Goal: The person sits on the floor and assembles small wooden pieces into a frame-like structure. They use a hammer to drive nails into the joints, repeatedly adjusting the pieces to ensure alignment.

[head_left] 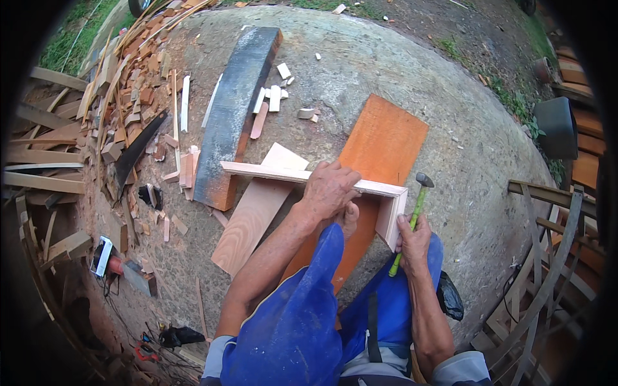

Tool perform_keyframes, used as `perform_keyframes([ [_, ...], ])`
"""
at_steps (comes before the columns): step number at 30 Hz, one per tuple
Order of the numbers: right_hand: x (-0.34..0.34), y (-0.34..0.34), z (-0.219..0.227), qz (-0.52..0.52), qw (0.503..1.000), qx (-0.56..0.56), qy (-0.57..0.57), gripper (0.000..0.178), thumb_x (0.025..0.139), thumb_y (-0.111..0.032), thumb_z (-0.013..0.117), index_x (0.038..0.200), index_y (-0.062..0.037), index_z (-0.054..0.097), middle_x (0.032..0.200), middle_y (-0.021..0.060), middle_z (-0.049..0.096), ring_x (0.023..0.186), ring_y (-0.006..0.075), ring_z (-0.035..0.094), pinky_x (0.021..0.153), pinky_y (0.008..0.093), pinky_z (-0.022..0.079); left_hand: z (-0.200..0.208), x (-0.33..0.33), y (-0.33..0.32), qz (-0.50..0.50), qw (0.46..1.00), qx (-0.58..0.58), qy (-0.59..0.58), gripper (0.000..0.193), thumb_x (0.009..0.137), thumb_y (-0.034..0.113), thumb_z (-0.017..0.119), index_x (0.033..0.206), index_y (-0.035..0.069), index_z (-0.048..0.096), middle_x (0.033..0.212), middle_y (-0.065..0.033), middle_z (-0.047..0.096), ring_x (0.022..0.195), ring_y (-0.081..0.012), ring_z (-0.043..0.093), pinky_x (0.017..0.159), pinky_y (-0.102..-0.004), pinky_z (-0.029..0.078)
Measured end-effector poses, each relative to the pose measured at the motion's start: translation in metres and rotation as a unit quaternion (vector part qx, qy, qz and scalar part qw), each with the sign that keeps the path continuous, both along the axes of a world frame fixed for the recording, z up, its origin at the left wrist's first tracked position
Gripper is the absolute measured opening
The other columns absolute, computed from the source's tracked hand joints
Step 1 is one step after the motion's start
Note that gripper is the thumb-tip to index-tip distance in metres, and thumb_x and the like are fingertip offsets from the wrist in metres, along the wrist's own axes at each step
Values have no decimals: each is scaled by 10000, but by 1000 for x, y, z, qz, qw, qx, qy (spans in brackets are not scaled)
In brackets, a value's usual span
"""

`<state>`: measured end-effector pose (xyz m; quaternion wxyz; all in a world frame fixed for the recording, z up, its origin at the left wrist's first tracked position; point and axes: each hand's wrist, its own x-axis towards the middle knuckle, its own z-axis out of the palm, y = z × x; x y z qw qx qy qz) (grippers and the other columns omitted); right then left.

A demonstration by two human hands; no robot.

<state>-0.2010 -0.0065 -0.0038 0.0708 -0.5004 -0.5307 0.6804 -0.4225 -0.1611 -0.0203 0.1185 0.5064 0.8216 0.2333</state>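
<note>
Two pale pinkish wooden strips meet at a corner near my right hand: a long strip (261,170) running left and a shorter strip (390,217) coming back toward me. My left hand (329,188) is closed over the long strip, right of its middle, just above my bare foot (348,219). In my right hand (413,240) is a hammer (417,209) with a green handle and a small dark head pointing away from me. That hand is beside the short strip, its thumb near the strip's edge. An orange-brown board (386,138) lies beneath the joined strips.
A light board (250,225) lies under the long strip's left part. Beyond it rests a thick dark-faced beam (237,103) amid small offcuts (275,98). Scrap wood (132,96) is heaped at left, near a red-and-grey power tool (134,273). A dark bucket (556,128) stands at right.
</note>
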Motion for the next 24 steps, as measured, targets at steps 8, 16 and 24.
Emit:
perform_keyframes([
  [8, -55, -16, -2, 26, 995, -90, 29, 282, 967, -188, 774, 1022, -56, 531, 673, 9, 583, 455, 75, 519, 377, 226, 394, 14, -42, -33, 24, 999, -39, 15, 392, 806, 271, 812, 1153, 118, 715, 1075, -64, 734, 1037, -291, 642, 977, -435, 453],
  [16, -76, -7, 2, 118, 984, -134, -22, 359, 893, -189, 844, 978, -68, 517, 829, 76, 685, 445, 66, 519, 355, 214, 387, 23, -55, -42, 1, 994, -108, -5, 410, 866, 338, 764, 1198, 108, 693, 1085, -98, 718, 1069, -308, 638, 1056, -475, 397],
  [24, -79, 19, -19, 130, 972, -193, -43, 449, 859, -155, 870, 1017, -101, 454, 734, 6, 599, 425, 63, 495, 345, 218, 379, 26, 21, 21, 169, 973, -156, -5, 1120, 674, 842, 728, 1269, -92, 559, 1449, -259, 450, 1469, -446, 286, 1204, -746, 35],
])
